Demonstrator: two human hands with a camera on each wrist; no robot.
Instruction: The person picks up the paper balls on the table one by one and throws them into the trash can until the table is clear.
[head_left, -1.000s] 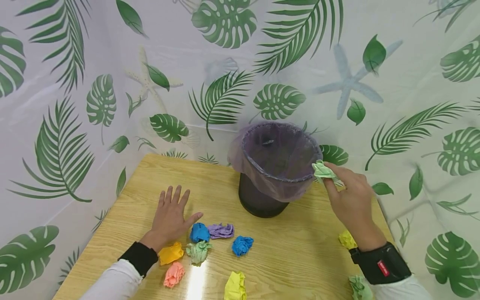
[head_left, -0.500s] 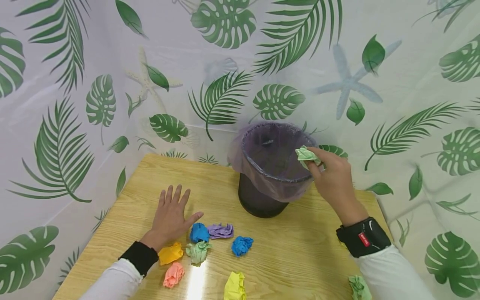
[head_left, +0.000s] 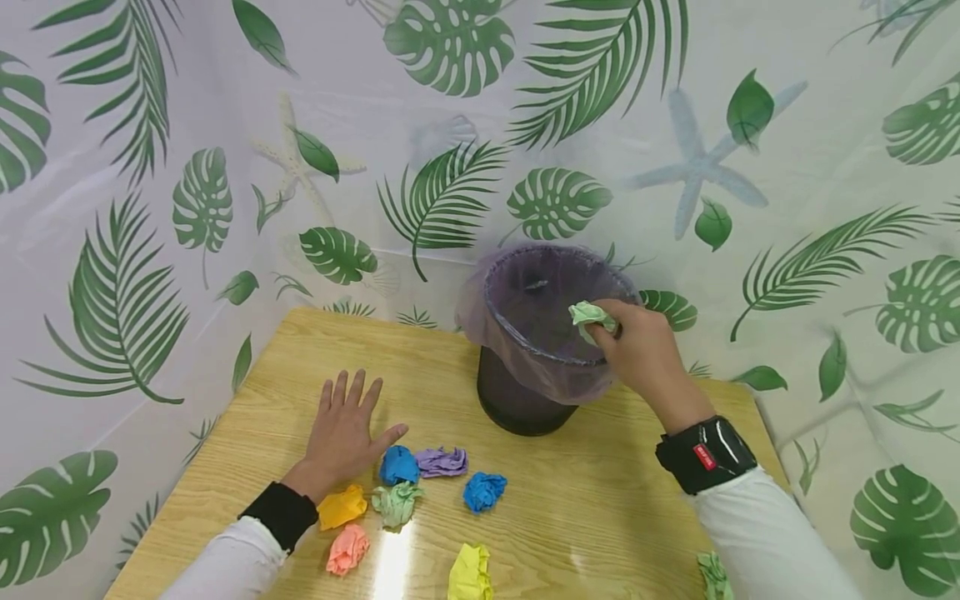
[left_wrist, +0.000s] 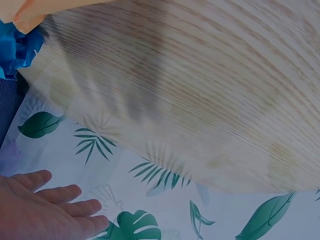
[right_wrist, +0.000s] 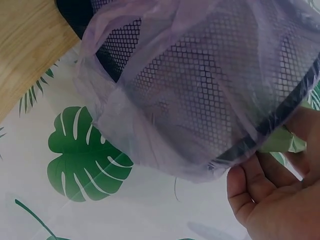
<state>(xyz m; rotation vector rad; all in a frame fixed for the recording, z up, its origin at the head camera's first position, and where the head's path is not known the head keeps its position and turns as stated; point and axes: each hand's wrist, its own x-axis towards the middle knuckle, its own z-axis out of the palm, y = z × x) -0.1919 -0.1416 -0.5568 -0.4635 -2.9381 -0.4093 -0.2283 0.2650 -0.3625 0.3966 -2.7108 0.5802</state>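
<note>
My right hand (head_left: 647,350) pinches a crumpled ball of light green paper (head_left: 589,317) between thumb and fingers, over the right side of the waste bin's mouth. The dark mesh waste bin (head_left: 517,392) has a thin purple liner (head_left: 558,382) folded over its rim. In the right wrist view, part of the green paper (right_wrist: 279,141) shows beyond the rim, close to my fingertips. My left hand (head_left: 339,437) lies on the wooden table with fingers straight and spread, its thumb close to a blue paper ball (head_left: 399,465). Just behind that hand is an orange paper ball (head_left: 342,507).
Purple (head_left: 442,462), green (head_left: 397,505) and pink (head_left: 348,550) paper balls lie near the left hand. Another blue ball (head_left: 484,492) and a yellow one (head_left: 471,573) are mid-table. A green ball (head_left: 714,575) sits beside the right sleeve. Leaf-patterned sheeting (head_left: 450,200) surrounds the table.
My right hand has moved left with the green paper, from the bin's right rim to over its mouth. The right forearm now hides the yellow ball at the right. My left hand stays put.
</note>
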